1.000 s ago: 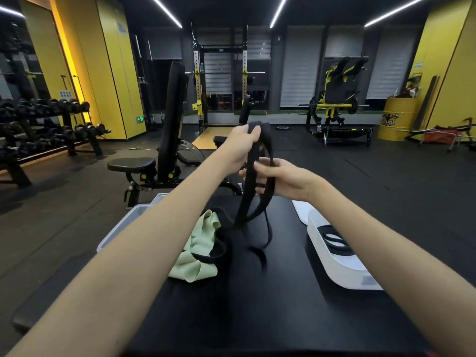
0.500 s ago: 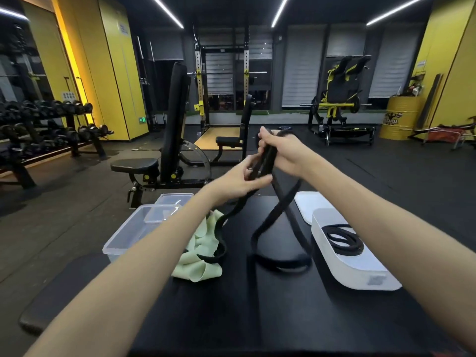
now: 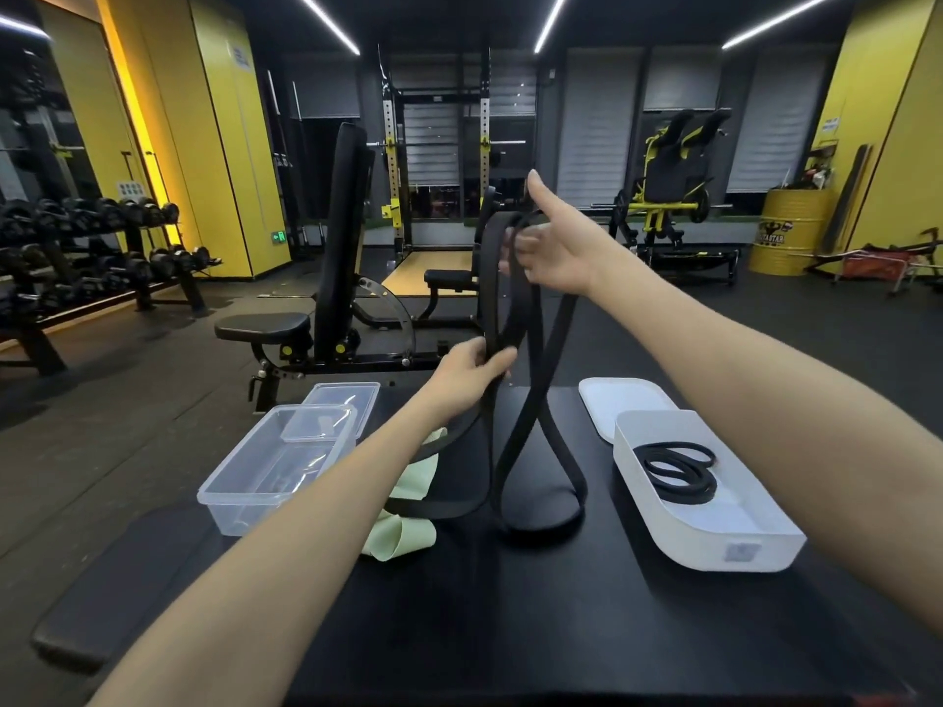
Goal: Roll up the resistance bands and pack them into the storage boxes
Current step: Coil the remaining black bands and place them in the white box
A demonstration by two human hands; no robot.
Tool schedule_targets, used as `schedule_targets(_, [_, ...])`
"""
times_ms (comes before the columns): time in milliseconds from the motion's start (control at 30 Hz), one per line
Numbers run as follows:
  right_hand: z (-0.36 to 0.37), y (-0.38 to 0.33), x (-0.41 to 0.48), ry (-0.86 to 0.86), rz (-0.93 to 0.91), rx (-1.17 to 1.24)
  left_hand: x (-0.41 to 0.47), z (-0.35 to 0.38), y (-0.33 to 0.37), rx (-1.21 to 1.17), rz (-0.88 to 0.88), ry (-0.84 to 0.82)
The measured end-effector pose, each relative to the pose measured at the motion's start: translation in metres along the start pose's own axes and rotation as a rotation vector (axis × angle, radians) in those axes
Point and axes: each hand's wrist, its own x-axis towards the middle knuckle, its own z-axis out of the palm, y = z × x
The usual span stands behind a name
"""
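Observation:
A long black resistance band hangs in loops from my right hand, which is raised above the black table with its fingers hooked through the band's top and thumb up. My left hand pinches one strand lower down, just above the table's far edge. The band's bottom loops rest on the table. A pale green band lies crumpled under my left forearm. At the right stands a white storage box with a coiled thin black band inside. A clear storage box sits at the left.
A white lid lies behind the white box and a clear lid leans behind the clear box. A padded bench sits low at the left. An incline bench and dumbbell rack stand beyond the black table.
My right hand has lifted higher with the band's top, stretching the loops taller. My left hand has dropped lower along one strand. The view has tilted so both boxes show more fully.

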Motion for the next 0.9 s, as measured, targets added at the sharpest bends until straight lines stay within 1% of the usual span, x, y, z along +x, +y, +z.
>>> schedule_targets(100, [-0.009, 0.016, -0.001, -0.008, 0.1, 0.016, 0.01, -0.006, 0.022, -0.106, 0.084, 0.133])
schedule_targets(167, [-0.016, 0.03, -0.002, -0.001, 0.144, 0.027, 0.02, -0.015, 0.042, -0.198, 0.099, 0.225])
schedule_targets(233, [-0.023, 0.045, -0.002, -0.017, 0.178, -0.001, 0.031, -0.025, 0.061, -0.274, 0.099, 0.277])
schedule_targets(300, [-0.031, 0.062, -0.003, -0.031, 0.171, 0.013, 0.04, -0.031, 0.078, -0.308, 0.099, 0.297])
schedule_targets(400, [-0.038, 0.083, -0.009, -0.071, 0.114, 0.129, 0.05, -0.034, 0.098, -0.416, 0.079, 0.328])
schedule_targets(467, [-0.037, 0.094, -0.014, -0.105, 0.073, 0.185, 0.056, -0.033, 0.108, -0.475, 0.073, 0.321])
schedule_targets(500, [-0.036, 0.1, -0.016, -0.124, 0.065, 0.161, 0.059, -0.032, 0.111, -0.491, 0.071, 0.305])
schedule_targets(567, [-0.028, 0.107, -0.024, -0.153, 0.09, 0.015, 0.067, -0.028, 0.115, -0.492, 0.036, 0.297])
schedule_targets(633, [-0.019, 0.112, -0.029, -0.129, 0.133, -0.181, 0.075, -0.024, 0.116, -0.489, -0.064, 0.346])
schedule_targets(700, [-0.008, 0.116, -0.034, -0.089, 0.136, -0.299, 0.082, -0.021, 0.11, -0.474, -0.161, 0.373])
schedule_targets(767, [-0.005, 0.116, -0.039, -0.08, 0.153, -0.343, 0.082, -0.02, 0.105, -0.424, -0.204, 0.328])
schedule_targets(833, [-0.006, 0.112, -0.044, -0.088, 0.213, -0.274, 0.074, -0.019, 0.1, -0.306, -0.217, 0.237])
schedule_targets(900, [-0.011, 0.107, -0.045, -0.04, 0.238, -0.16, 0.06, -0.021, 0.095, -0.158, -0.267, 0.099])
